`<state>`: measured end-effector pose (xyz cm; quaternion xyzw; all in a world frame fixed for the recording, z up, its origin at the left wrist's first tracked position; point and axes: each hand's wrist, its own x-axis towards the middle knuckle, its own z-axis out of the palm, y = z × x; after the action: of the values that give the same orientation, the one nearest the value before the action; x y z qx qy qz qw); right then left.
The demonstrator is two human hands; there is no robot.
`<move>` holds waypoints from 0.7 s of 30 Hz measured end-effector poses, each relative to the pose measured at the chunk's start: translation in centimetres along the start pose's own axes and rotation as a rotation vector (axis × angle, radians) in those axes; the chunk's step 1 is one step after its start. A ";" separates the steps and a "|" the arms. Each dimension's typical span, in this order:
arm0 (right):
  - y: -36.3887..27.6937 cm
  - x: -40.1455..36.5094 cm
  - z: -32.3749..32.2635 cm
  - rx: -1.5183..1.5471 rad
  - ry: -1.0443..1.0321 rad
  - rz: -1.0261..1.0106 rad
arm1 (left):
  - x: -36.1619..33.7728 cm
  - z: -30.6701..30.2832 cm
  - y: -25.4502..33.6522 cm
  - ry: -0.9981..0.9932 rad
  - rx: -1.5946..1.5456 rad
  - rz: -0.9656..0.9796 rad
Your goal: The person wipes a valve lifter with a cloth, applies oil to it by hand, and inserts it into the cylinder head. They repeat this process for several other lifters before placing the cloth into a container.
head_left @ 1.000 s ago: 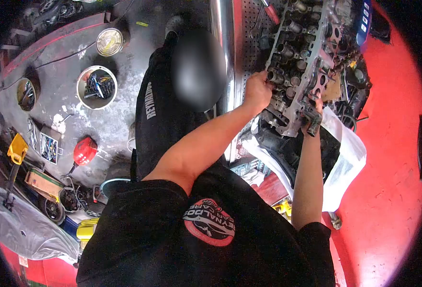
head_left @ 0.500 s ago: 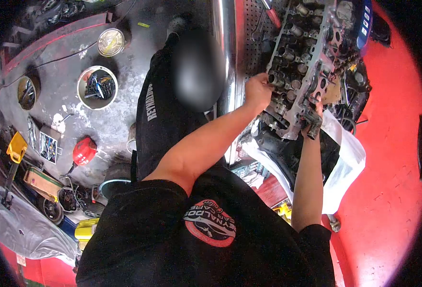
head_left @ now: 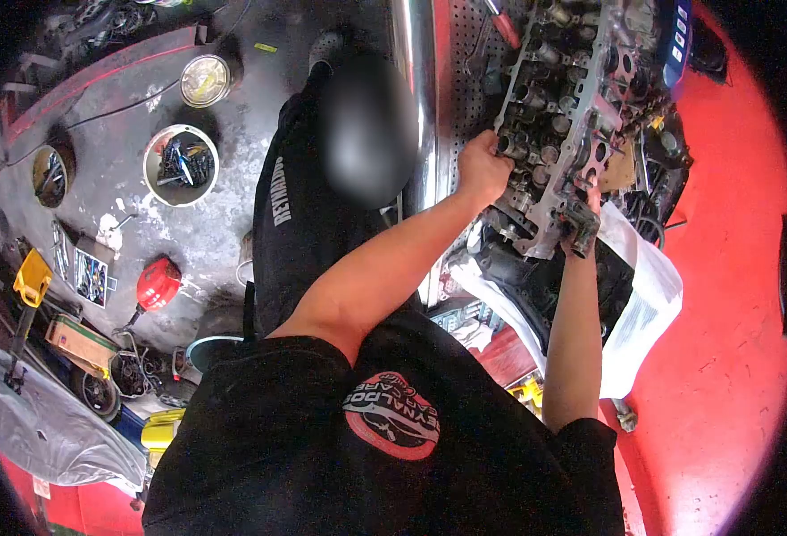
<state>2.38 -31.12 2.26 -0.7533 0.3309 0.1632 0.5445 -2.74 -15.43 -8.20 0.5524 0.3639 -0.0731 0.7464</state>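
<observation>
A metal cylinder head (head_left: pixel 549 134), with rows of round bores and valve parts on its upper face, is held at the upper right. My left hand (head_left: pixel 484 168) is closed at its left edge, the fingertips hooked onto the rim. My right hand (head_left: pixel 590 207) is at its lower right side, beside a short pipe outlet (head_left: pixel 579 230). Most of the right fingers are hidden behind the casting. Beneath the head lie a dark engine part (head_left: pixel 536 281) and white paper sheets (head_left: pixel 652 313).
A perforated metal surface (head_left: pixel 466 98) with a red-handled tool (head_left: pixel 505 29) lies left of the head. On the grey floor stand a bucket of tools (head_left: pixel 154 147), a round can (head_left: pixel 206 80), a red container (head_left: pixel 158 284) and a yellow jack part (head_left: pixel 33 275).
The cylinder head has tilted slightly, with more of its right-hand ported side showing. Both hands stay on it, and my left hand has shifted only a little.
</observation>
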 end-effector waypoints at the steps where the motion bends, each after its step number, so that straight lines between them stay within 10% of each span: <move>1: 0.4 0.6 -0.6 0.010 0.002 -0.002 | 0.4 0.3 -0.7 -0.035 0.007 -0.007; 21: 0.6 0.2 -0.7 0.088 -0.061 -0.020 | 0.8 0.3 -2.3 -0.105 -0.052 -0.079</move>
<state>2.09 -31.95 1.97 -0.7266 0.3136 0.1660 0.5883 -3.21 -16.33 -10.46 0.5134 0.3475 -0.1218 0.7751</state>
